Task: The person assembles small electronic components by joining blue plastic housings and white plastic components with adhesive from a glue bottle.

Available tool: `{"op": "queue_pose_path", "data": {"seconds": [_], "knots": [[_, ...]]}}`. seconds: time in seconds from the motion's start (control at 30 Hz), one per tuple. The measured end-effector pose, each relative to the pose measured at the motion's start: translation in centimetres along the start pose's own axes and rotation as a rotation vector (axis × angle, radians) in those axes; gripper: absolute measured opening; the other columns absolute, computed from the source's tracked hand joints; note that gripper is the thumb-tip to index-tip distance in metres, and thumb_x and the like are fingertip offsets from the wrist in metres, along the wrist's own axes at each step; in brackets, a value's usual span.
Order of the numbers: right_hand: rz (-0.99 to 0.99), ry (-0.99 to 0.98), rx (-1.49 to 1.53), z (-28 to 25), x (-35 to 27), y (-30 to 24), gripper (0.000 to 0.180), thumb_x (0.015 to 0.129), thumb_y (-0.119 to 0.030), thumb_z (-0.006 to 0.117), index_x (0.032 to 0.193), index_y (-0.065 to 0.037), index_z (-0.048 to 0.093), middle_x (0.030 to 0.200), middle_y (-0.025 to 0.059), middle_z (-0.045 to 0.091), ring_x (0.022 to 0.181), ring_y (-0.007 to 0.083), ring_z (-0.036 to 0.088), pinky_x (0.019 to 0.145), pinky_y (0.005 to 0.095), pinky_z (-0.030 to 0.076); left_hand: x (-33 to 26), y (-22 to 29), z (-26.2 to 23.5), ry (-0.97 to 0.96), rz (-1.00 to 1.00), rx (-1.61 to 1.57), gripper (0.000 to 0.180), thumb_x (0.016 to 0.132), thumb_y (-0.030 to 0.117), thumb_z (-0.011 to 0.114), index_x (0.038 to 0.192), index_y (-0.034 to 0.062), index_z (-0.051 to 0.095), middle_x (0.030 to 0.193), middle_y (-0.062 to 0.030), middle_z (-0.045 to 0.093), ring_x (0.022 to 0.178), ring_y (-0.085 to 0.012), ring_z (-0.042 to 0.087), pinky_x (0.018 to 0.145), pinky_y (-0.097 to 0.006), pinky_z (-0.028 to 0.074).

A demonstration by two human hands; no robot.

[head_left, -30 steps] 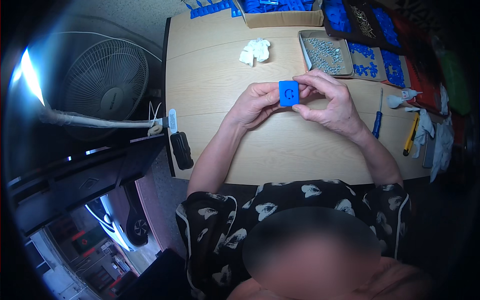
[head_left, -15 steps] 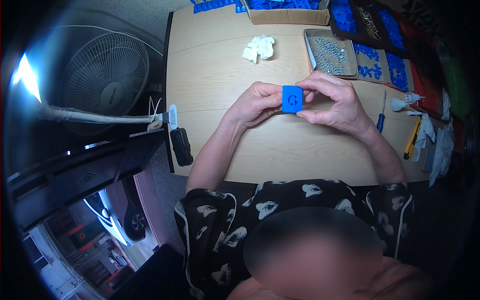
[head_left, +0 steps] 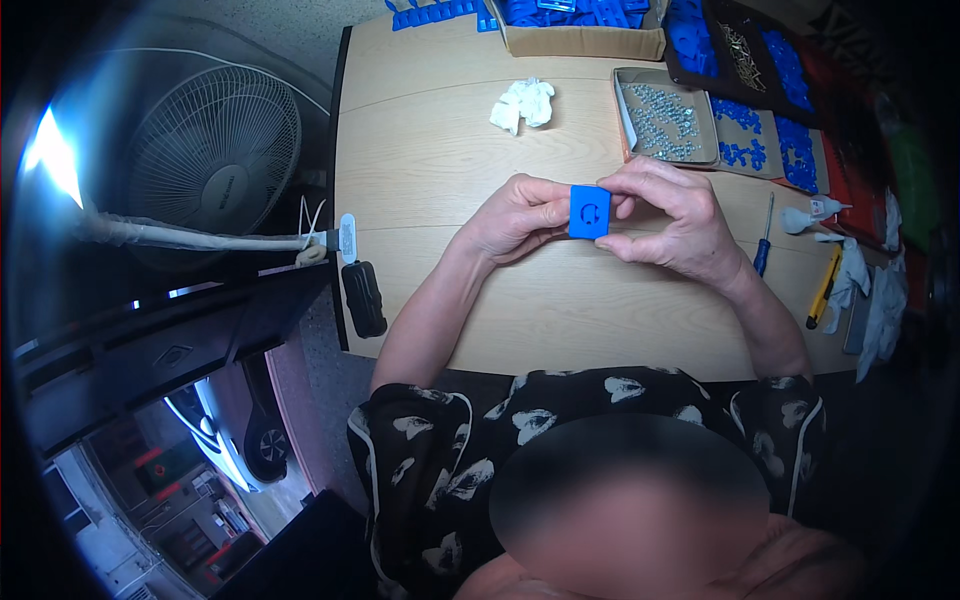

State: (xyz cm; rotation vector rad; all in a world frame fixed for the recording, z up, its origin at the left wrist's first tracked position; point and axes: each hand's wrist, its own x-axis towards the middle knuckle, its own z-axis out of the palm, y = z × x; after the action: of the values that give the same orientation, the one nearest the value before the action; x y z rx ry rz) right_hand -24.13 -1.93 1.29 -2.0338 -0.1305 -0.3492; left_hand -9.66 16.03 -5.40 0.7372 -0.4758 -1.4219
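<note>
Between my two hands is a small blue rectangular plastic piece point(head_left: 590, 212) with a curved cut-out in its face. It is raised over the wooden table, with that face toward the view. My left hand point(head_left: 522, 218) pinches its left edge between thumb and fingers. At its right side, the thumb and index finger of my right hand point(head_left: 678, 215) touch the bottom and top corners. The inner fingers behind the piece are partly hidden.
Crumpled white tissue point(head_left: 522, 105) lies beyond my hands. A cardboard tray of small metal parts point(head_left: 665, 118) and a box of blue pieces point(head_left: 580, 40) stand at the back. To the right are a screwdriver point(head_left: 763, 250), a glue bottle point(head_left: 812, 215) and a yellow cutter point(head_left: 824, 285). A black case point(head_left: 363, 298) sits left.
The blue piece has turned slightly and shows a narrower face. The whole table view has shifted a little downward. Both hands keep their hold.
</note>
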Motion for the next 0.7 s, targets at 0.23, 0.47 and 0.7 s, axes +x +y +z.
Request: {"op": "queue_pose_path", "data": {"seconds": [0.23, 0.47, 0.7], "knots": [[0.002, -0.007, -0.022, 0.0, 0.0, -0.1, 0.041, 0.064, -0.003, 0.081, 0.101, 0.005, 0.066, 0.087, 0.0078, 0.063, 0.076, 0.0139, 0.063, 0.073, 0.0264, 0.054, -0.1, 0.2, 0.5, 0.013, 0.001, 0.016, 0.025, 0.092, 0.013, 0.064, 0.109, -0.0055, 0.068, 0.107, -0.0194, 0.069, 0.103, -0.0263, 0.067, 0.093, -0.038, 0.054], [-0.036, -0.007, -0.057, -0.1, 0.1, -0.2, 0.040, 0.062, -0.004, 0.083, 0.098, 0.003, 0.067, 0.084, 0.0070, 0.065, 0.073, 0.0142, 0.063, 0.077, 0.0290, 0.054, -0.3, -0.3, -0.3, 0.026, -0.004, 0.081, 0.028, 0.092, 0.012, 0.064, 0.113, -0.0063, 0.066, 0.107, -0.0188, 0.069, 0.100, -0.0241, 0.068, 0.091, -0.037, 0.055], [-0.035, -0.008, -0.051, -0.2, 0.1, 0.1, 0.040, 0.061, -0.005, 0.083, 0.097, 0.003, 0.068, 0.082, 0.0059, 0.064, 0.072, 0.0134, 0.062, 0.076, 0.0287, 0.053, -0.3, -0.4, -0.5, 0.000, -0.005, 0.081, 0.030, 0.093, 0.012, 0.063, 0.117, -0.0059, 0.064, 0.115, -0.0191, 0.067, 0.105, -0.0245, 0.066, 0.092, -0.035, 0.055]]}}
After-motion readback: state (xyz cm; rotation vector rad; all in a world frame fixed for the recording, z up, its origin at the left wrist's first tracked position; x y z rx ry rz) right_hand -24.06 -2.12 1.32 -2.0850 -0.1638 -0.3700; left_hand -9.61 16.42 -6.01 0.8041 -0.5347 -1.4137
